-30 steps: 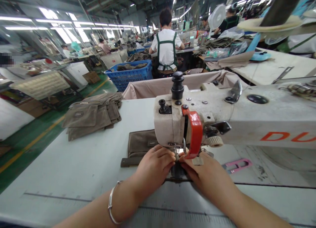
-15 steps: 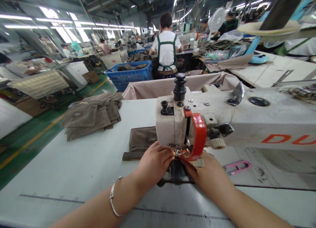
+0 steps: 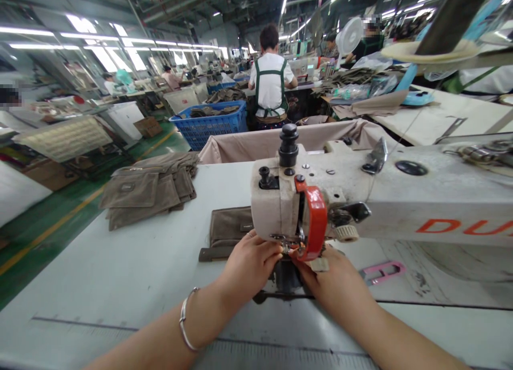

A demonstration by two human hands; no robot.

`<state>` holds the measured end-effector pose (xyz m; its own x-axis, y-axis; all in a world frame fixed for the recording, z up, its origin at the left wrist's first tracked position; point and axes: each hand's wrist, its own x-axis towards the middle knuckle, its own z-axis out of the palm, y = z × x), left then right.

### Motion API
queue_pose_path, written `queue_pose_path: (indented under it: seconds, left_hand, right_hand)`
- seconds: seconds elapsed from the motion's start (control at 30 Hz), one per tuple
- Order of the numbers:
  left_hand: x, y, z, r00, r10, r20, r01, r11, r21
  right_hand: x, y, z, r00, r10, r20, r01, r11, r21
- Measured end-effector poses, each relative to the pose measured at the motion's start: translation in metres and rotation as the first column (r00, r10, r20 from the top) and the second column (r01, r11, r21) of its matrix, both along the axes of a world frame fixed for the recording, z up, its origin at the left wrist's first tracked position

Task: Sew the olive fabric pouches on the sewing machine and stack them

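A brown fabric piece with a small dark label lies flat, running behind my left hand and under the head of the sewing machine. My left hand, a silver bangle on its wrist, is closed with thumb and fingers pinched on that piece just left of the presser foot. Close by on the foot's right, my right hand has its fingers drawn together, partly hidden by the red guard; what they pinch is hidden. Pink-handled thread snips lie beside my right hand.
A stack of brown fabric pieces lies at the table's far left. Ruler markings run along the front. Beyond the table are a cloth-lined bin, a blue crate and a person in a green-strapped apron.
The view has shifted slightly, so the machine appears a little farther left. Both hands stay at the presser foot, and the fabric piece shows almost no movement.
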<state>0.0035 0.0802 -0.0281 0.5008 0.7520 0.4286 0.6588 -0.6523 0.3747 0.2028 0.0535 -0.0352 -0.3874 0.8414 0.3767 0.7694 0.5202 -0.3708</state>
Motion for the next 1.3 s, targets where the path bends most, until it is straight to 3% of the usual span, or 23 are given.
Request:
queue_pose_path:
  seconds: [0.53,0.8,1.07,1.2,1.3]
  left_hand:
    - [0.001,-0.001,0.003,0.999,0.015,-0.033,-0.016,0.999,-0.045]
    - [0.001,-0.005,0.007,0.999,-0.010,0.037,0.013,0.997,-0.079]
    - [0.001,0.000,0.011,0.998,0.001,-0.062,-0.008,0.994,-0.110]
    - [-0.002,0.000,0.024,0.994,-0.025,-0.104,0.010,0.990,-0.139]
    - [-0.012,-0.027,0.038,0.989,-0.042,-0.141,0.013,0.980,-0.200]
  right_hand:
    - [-0.004,-0.002,0.002,1.000,-0.027,-0.001,0.027,1.000,0.011]
    - [-0.004,-0.007,0.000,1.000,0.005,-0.013,-0.005,1.000,-0.024]
    - [-0.001,-0.003,0.003,0.999,0.016,0.041,-0.015,1.000,-0.023]
    - [0.002,-0.009,0.020,0.992,0.122,0.034,-0.123,0.992,0.030]
    - [0.014,-0.036,0.039,0.946,0.323,-0.019,-0.323,0.946,0.029]
